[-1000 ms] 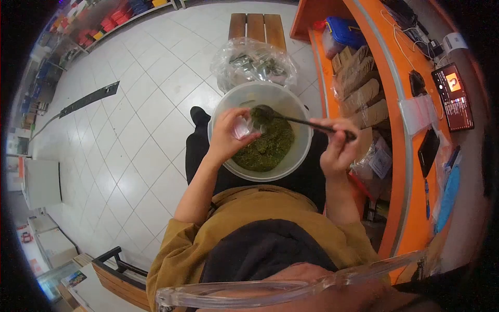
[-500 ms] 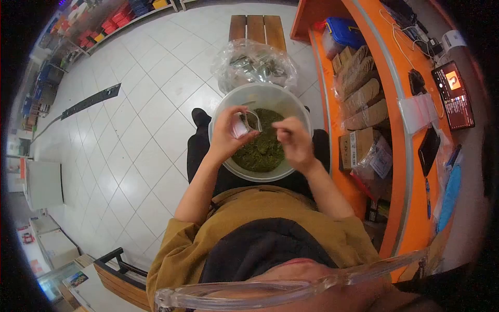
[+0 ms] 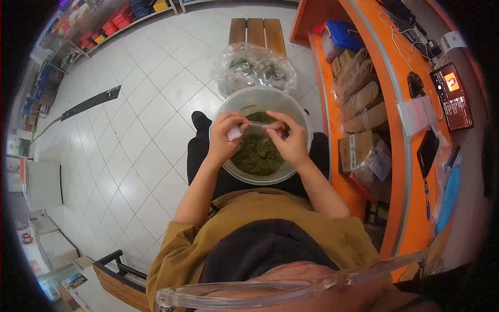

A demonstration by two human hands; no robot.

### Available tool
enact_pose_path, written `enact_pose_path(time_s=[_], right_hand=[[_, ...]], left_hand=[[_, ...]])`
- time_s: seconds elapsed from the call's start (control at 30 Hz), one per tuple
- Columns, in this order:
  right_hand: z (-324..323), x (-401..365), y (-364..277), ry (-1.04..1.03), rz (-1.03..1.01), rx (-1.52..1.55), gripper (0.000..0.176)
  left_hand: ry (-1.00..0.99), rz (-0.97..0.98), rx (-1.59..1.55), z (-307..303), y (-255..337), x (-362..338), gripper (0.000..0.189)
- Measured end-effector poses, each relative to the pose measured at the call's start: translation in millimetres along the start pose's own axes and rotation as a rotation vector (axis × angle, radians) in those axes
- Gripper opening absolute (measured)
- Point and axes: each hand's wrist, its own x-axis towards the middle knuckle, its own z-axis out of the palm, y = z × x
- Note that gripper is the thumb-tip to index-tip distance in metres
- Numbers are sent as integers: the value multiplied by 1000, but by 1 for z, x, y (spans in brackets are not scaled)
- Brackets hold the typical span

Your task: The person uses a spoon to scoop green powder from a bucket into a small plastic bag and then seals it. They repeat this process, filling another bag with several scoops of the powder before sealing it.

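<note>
The person sits with a translucent plastic bucket (image 3: 300,117) between the legs, which are in dark trousers (image 3: 196,161). A loose mass of chopped green herbs (image 3: 258,156) covers the bottom of the bucket. Above it, over the bucket's opening, both hands hold a small clear plastic bag (image 3: 255,124), its edge drawn into a narrow strip between them. The left hand (image 3: 226,136) is curled, its fingers bent around the left end of the bag, where a pale pinkish-white patch (image 3: 235,133) shows by the palm. The right hand (image 3: 287,139) has its thumb and fingertips brought together at the bag's other end; the exact grip is too small to make out.

Just beyond the bucket, a large clear bag (image 3: 253,70) with greenish contents sits at the near end of a slatted wooden bench (image 3: 255,32).

To the right, an orange worktop (image 3: 410,210) carries a lit touchscreen device (image 3: 453,97), a stack of clear bags (image 3: 417,115), a dark phone-like slab (image 3: 428,152), a pen (image 3: 427,200) and a blue pouch (image 3: 448,203). On the shelf below are a blue-lidded box (image 3: 344,35), brown cardboard pieces (image 3: 358,99) and a cardboard carton (image 3: 356,151).
</note>
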Motion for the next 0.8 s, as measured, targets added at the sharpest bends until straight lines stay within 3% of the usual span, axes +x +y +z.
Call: enact_pose_path(time_s=[0.03, 0.23, 0.43, 0.53, 0.63, 0.73, 0.8], right_hand=[[0, 1, 2, -20, 33, 25, 28], [12, 6, 8, -93, -291, -289, 15], [18, 14, 24, -133, -5, -413, 27], [13, 17, 22, -269, 169, -236, 34], [6, 28, 35, -373, 76, -57, 28], [-2, 56, 39, -205, 241, 90, 33], [-8, 72, 42, -108, 389, 502, 25]], left_hand=[[-10, 24, 39, -1, -1, -2, 15], [-102, 128, 170, -2, 1, -3, 18], [-67, 69, 135, -5, 4, -5, 15], [-32, -21, 44, -3, -3, -6, 16], [17, -57, 1, -5, -2, 0, 30], [129, 13, 65, 0, 9, 3, 47], [98, 49, 148, -3, 9, 4, 55]])
